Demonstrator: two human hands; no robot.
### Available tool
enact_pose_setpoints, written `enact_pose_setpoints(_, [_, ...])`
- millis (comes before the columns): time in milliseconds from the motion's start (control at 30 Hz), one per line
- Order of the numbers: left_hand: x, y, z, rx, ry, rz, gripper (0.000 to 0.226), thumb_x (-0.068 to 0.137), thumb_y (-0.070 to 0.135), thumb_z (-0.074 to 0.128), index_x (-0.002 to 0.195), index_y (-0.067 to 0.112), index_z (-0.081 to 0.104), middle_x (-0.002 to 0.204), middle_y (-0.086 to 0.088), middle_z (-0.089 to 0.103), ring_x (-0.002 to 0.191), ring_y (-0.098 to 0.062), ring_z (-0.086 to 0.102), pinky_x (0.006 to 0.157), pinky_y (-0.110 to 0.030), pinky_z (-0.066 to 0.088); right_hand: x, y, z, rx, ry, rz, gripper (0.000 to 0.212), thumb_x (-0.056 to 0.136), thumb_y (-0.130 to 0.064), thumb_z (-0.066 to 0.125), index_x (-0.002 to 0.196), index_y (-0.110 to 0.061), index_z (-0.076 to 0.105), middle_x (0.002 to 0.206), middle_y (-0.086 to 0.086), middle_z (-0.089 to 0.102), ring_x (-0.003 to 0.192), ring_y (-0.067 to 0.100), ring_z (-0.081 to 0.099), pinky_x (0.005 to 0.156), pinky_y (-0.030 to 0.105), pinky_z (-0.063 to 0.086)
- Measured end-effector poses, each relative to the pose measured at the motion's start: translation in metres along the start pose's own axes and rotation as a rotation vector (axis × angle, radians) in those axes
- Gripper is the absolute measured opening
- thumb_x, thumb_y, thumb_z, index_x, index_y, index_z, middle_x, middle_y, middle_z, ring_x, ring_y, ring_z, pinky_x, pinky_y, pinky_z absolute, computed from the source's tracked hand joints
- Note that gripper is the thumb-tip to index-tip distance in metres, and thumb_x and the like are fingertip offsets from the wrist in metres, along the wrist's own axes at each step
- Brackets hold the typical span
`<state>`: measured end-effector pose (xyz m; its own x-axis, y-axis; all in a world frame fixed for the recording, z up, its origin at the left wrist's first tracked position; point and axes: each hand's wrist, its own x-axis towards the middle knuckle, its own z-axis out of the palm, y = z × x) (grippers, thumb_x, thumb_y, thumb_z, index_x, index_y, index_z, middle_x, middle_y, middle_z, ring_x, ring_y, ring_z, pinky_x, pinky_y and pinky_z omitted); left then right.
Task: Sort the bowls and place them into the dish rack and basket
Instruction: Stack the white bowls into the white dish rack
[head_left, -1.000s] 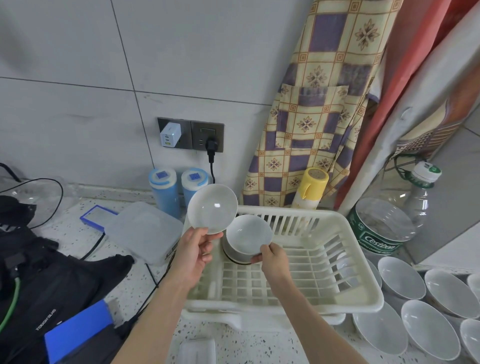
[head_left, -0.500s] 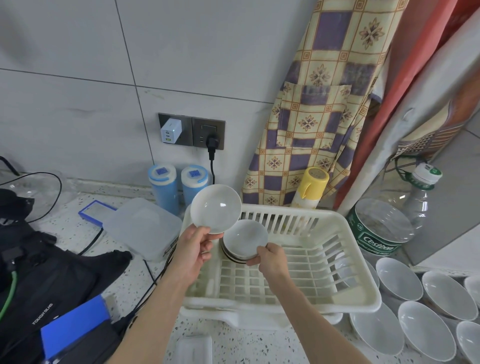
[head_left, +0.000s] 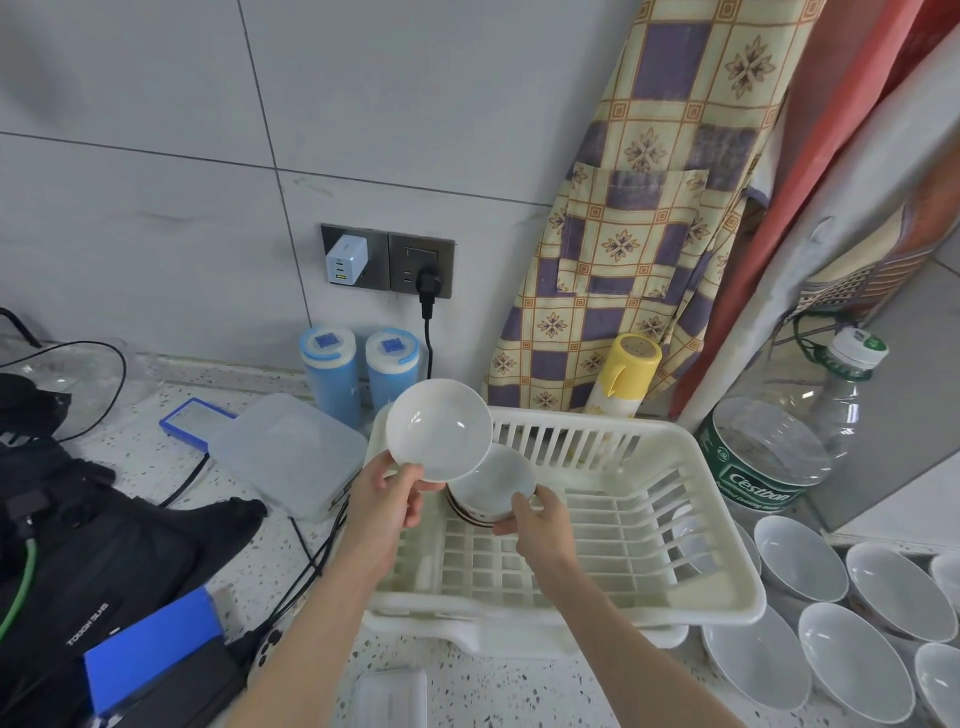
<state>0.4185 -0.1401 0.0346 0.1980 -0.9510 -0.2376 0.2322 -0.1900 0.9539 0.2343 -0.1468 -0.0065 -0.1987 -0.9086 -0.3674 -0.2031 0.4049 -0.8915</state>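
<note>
- Lowered since the earlier frames, the small white bowl with a striped outer wall (head_left: 491, 486) now sits close to the slatted floor at the far left corner of the cream plastic dish rack (head_left: 691, 592); the right hand (head_left: 537, 525) pinches its near rim, thumb on the rim and fingers under the wall.
- Left hand (head_left: 387, 506): grips the lower edge of a plain white shallow bowl (head_left: 439, 428), held tilted with its hollow toward the camera, above the rack's far left corner and overlapping the striped bowl.
- Right of the rack: a cluster of white bowls (head_left: 841, 654) standing on the speckled table (head_left: 467, 686).
- Beyond the rack's right corner: a clear water jug with a green label (head_left: 769, 457).
- Behind the rack: a yellow-capped bottle (head_left: 626, 374) and two blue cylindrical containers (head_left: 358, 369) against the tiled wall.
- Left of the rack: a translucent plastic lidded box (head_left: 291, 452).
</note>
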Motion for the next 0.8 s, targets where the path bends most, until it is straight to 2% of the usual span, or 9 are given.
enact_pose_setpoints(133, [-0.004,-0.002,0.001,0.098,0.007,-0.008,0.023,0.087,0.006,0.055,0.103,0.020,0.064,0.071,-0.010,0.075,0.039,-0.010,0.034,0.042,-0.023,0.030,-0.004,0.006,-0.001,0.095,-0.018,-0.032,0.037,0.098,-0.032,0.049,0.132,-0.019,0.049,0.064,0.002,0.073,0.040,0.000,0.049,0.038,0.017,0.036])
enact_pose_setpoints(267, [-0.005,-0.007,0.003,0.206,0.003,0.005,0.027,0.085,0.007,0.055,0.106,0.022,0.062,0.072,-0.006,0.076,0.039,-0.006,0.043,0.040,-0.019,0.036,-0.003,0.008,-0.002,0.157,-0.025,-0.011,0.047,0.098,-0.043,0.048,0.140,-0.023,0.042,0.070,0.005,0.074,0.038,-0.002,0.047,0.040,0.015,0.036])
enact_pose_setpoints(300, [-0.004,-0.009,0.004,0.234,-0.008,0.002,0.028,0.086,0.007,0.056,0.109,0.023,0.061,0.073,-0.005,0.076,0.040,-0.006,0.045,0.041,-0.018,0.038,-0.003,0.009,-0.003,0.162,-0.014,-0.015,0.050,0.098,-0.045,0.046,0.143,-0.024,0.039,0.071,0.004,0.074,0.042,-0.001,0.048,0.044,0.017,0.039])
enact_pose_setpoints(367, [-0.002,-0.010,0.005,0.292,-0.034,-0.010,0.033,0.086,0.010,0.056,0.115,0.023,0.059,0.074,-0.004,0.076,0.042,-0.005,0.047,0.043,-0.018,0.039,-0.003,0.012,-0.003,0.158,0.024,-0.052,0.052,0.098,-0.048,0.044,0.145,-0.028,0.036,0.072,0.000,0.074,0.056,0.001,0.049,0.063,0.025,0.045])
enact_pose_setpoints(433, [0.000,-0.012,0.005,0.339,-0.063,-0.023,0.036,0.086,0.012,0.056,0.120,0.024,0.057,0.076,-0.003,0.076,0.044,-0.005,0.049,0.045,-0.018,0.040,-0.003,0.014,-0.004,0.180,0.049,-0.104,0.048,0.098,-0.050,0.041,0.142,-0.030,0.040,0.072,0.000,0.073,0.065,0.004,0.050,0.079,0.035,0.044])
enact_pose_setpoints(533, [0.000,-0.011,0.010,0.376,-0.120,-0.031,0.032,0.088,0.013,0.055,0.118,0.026,0.056,0.075,-0.002,0.076,0.043,-0.003,0.051,0.043,-0.016,0.040,-0.006,0.013,-0.005,0.191,0.059,-0.190,0.038,0.099,-0.047,0.042,0.131,-0.030,0.054,0.066,0.000,0.069,0.057,-0.001,0.055,0.072,0.029,0.043])
enact_pose_setpoints(667, [0.000,-0.010,0.018,0.382,-0.204,-0.073,0.025,0.090,0.013,0.056,0.107,0.032,0.057,0.074,-0.004,0.077,0.044,-0.004,0.051,0.044,-0.017,0.041,-0.011,0.010,-0.003,0.145,0.043,-0.266,0.023,0.099,-0.031,0.050,0.118,-0.028,0.062,0.066,-0.006,0.066,0.063,0.001,0.062,0.061,0.016,0.049])
enact_pose_setpoints(733, [-0.001,-0.012,0.019,0.420,-0.249,-0.074,0.025,0.090,0.015,0.057,0.111,0.028,0.058,0.075,-0.003,0.077,0.047,-0.006,0.052,0.047,-0.020,0.042,-0.011,0.008,-0.003,0.121,0.053,-0.279,0.017,0.098,-0.020,0.052,0.107,-0.020,0.066,0.076,-0.004,0.070,0.066,0.006,0.065,0.057,0.016,0.050])
enact_pose_setpoints(800, [-0.002,-0.014,0.019,0.460,-0.286,-0.062,0.026,0.091,0.020,0.059,0.116,0.028,0.057,0.075,0.002,0.076,0.049,-0.005,0.054,0.049,-0.018,0.044,-0.012,0.008,-0.005,0.116,0.066,-0.273,0.018,0.096,-0.011,0.050,0.099,-0.020,0.066,0.078,0.001,0.071,0.067,0.011,0.064,0.056,0.019,0.050])
